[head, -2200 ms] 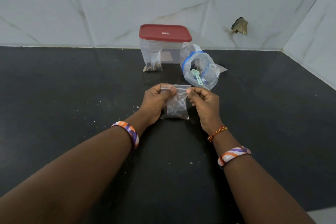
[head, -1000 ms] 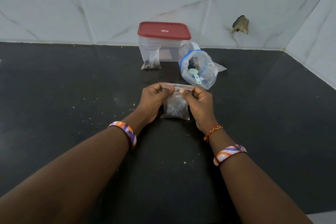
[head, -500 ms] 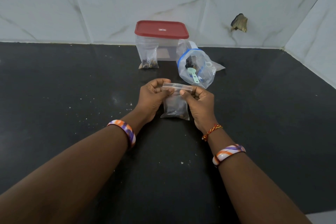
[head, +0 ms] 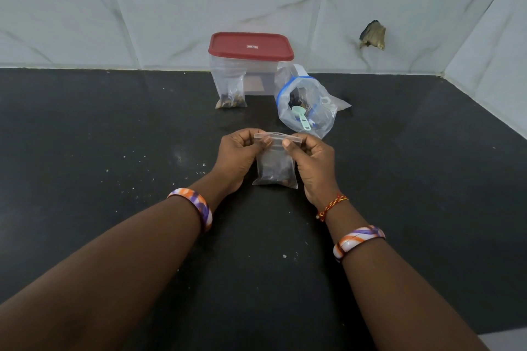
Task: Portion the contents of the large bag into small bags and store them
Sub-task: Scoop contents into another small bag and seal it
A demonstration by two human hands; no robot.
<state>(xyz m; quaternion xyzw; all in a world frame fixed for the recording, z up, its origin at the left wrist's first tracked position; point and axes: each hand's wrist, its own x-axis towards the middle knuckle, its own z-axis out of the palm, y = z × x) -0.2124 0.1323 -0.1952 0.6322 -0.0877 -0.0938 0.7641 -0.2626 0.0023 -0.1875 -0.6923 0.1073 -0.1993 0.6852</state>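
A small clear zip bag (head: 275, 169) with dark contents at its bottom stands on the black counter (head: 114, 151). My left hand (head: 238, 155) pinches the left end of its zip strip, and my right hand (head: 312, 159) pinches the strip near its middle. Behind them the large clear bag (head: 306, 107) with a blue zip rim lies open, with a mint-green scoop (head: 301, 117) and dark contents inside. Another small filled bag (head: 230, 88) leans against a clear container with a red lid (head: 251, 45).
White marble-look tiled walls (head: 142, 8) close the counter at the back and on the right. A brownish broken patch (head: 373, 35) marks the back wall. Small pale crumbs dot the counter left of my hands.
My right thumb and finger have slid leftward along the small bag's zip strip toward my left hand. The bag stays upright in the same place.
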